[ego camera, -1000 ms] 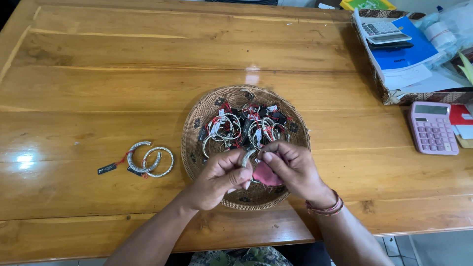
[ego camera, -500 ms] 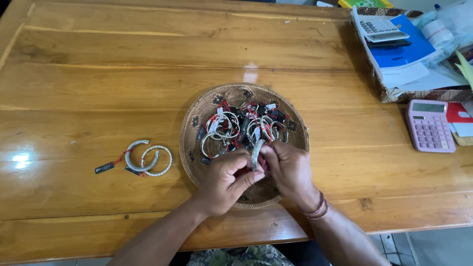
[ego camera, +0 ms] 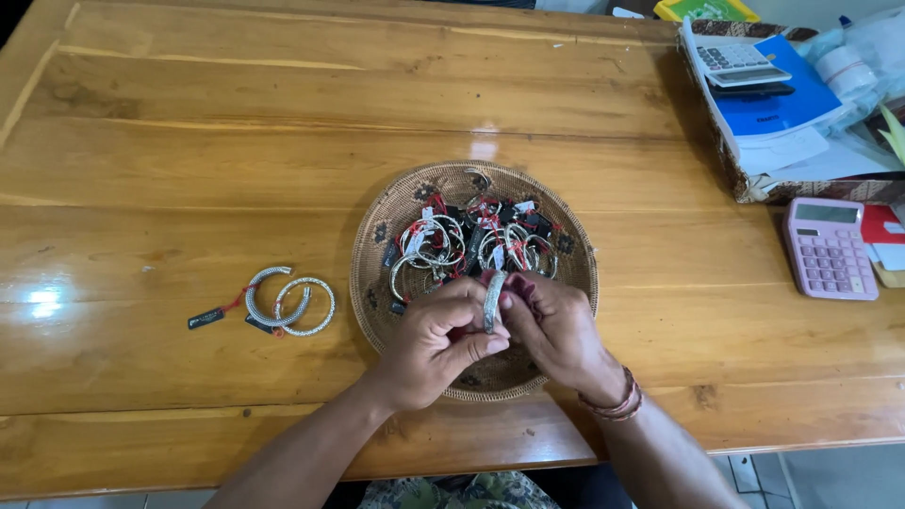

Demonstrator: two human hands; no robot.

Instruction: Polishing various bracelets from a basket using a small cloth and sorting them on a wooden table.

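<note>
Both hands, left (ego camera: 436, 341) and right (ego camera: 556, 330), pinch one silver cuff bangle (ego camera: 492, 302) upright between closed fingertips over the round woven basket tray (ego camera: 377, 273), keeping its face visible.

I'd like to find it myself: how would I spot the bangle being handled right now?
Start at the round woven tray in the middle of the wooden table. Over its near edge the left hand and right hand meet. Pinched upright between them is one silver bangle, apart from the tagged heap behind it.
</note>
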